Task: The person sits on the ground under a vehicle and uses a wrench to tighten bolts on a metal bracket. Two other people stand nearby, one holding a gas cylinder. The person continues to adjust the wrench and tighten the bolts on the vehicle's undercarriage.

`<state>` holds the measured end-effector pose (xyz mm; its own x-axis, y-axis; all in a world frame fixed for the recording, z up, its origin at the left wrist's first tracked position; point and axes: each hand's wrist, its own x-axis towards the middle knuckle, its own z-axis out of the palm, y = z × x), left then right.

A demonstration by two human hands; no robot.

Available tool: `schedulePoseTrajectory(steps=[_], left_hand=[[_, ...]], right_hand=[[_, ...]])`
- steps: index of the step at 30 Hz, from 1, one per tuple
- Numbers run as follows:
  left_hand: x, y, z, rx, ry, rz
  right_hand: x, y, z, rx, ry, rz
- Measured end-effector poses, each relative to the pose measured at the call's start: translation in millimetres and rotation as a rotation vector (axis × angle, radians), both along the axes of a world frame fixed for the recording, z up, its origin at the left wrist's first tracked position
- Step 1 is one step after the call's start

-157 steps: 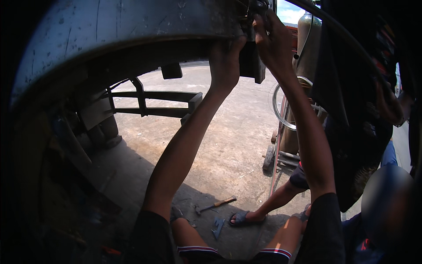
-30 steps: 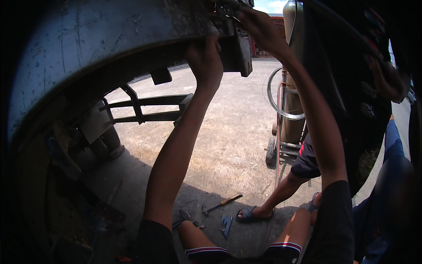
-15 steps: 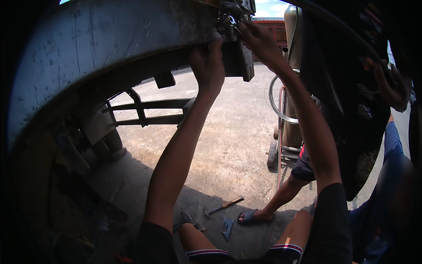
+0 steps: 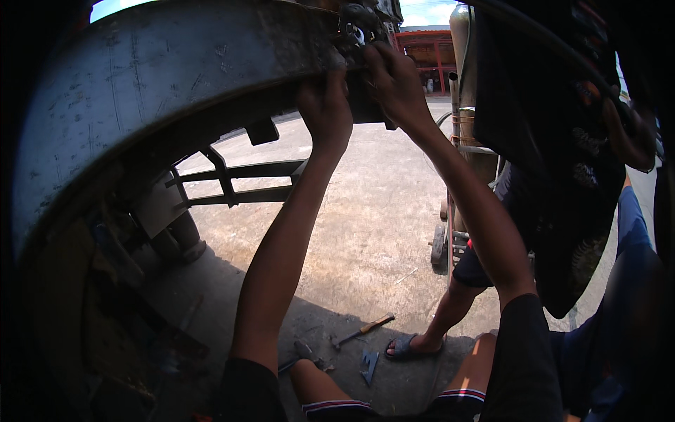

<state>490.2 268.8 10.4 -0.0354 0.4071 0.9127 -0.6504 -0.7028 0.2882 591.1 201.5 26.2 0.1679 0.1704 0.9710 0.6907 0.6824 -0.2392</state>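
Both my arms reach up to the corner of a large grey metal body. My right hand grips a shiny wrench, its open jaw against a dark fitting at the corner. Just left of it, my left hand is closed at the lower edge of the metal, thumb pointing up; what its fingers hold is hidden. On the ground by my knees lie a wooden-handled hammer and a small bluish metal piece.
Close on my right stands a person in dark clothes, one sandalled foot near the hammer. Behind them are a tall gas cylinder and a wheeled cart. A dark metal frame sits under the body at left.
The view has shifted slightly. My right hand and the wrench have moved a little left and down with it, staying at the fitting. My left hand keeps its place at the edge.
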Motion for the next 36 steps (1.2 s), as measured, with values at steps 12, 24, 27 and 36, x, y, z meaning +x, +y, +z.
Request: schedulePoseTrajectory(steps=[12,24,27,36], left_hand=[[0.2,6.9,-2.4,0.040,-0.018,-0.040],[13.9,8.5,-4.2,0.034,-0.027,-0.095],[6.6,3.7,-4.1,0.005,0.002,-0.142],[10.0,8.9,-1.1,0.068,-0.098,-0.064]], right_hand=[[-44.5,-38.7,6.2,-0.330,0.322,0.491],[-112.6,-44.5,37.9,-0.151,0.867,1.142],[-101.1,-40.0,26.5,-0.164,0.754,1.187],[-4.1,-19.3,-4.3,-0.234,0.251,0.593]])
